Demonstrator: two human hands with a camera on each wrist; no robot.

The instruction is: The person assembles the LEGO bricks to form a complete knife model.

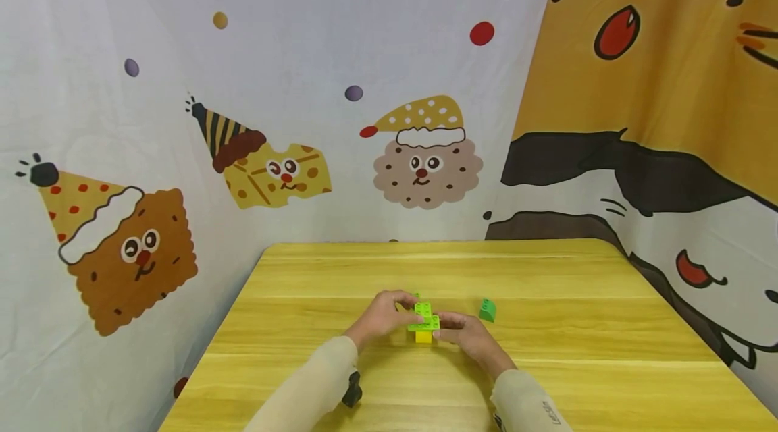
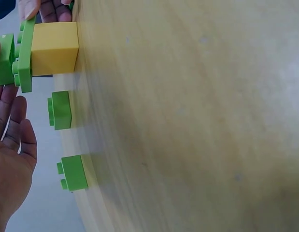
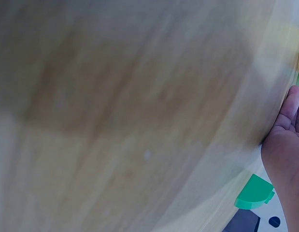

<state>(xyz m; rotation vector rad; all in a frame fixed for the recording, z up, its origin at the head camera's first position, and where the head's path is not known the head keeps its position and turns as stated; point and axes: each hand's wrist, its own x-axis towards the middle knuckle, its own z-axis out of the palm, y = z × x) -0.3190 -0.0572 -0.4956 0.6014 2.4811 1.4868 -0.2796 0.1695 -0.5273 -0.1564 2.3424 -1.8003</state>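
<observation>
A small stack of toy building blocks stands on the table in front of me. Its base is a yellow block (image 1: 423,337). A flat light-green plate (image 2: 25,55) lies on the yellow block, and a light-green brick (image 1: 423,309) sits on the plate's studs. My left hand (image 1: 385,314) pinches that upper brick between thumb and fingers. From the other side, my right hand (image 1: 468,335) grips the plate's end, its thumb on the plate and its fingers beside the yellow block. In the right wrist view the stack is mostly cut off.
Two loose light-green bricks, one nearer the stack (image 2: 61,110) and another farther along (image 2: 75,172), stand on the wooden table (image 1: 340,270). A darker green curved brick (image 1: 487,310) lies to the right of my right hand. A patterned cloth (image 1: 304,67) hangs behind the table.
</observation>
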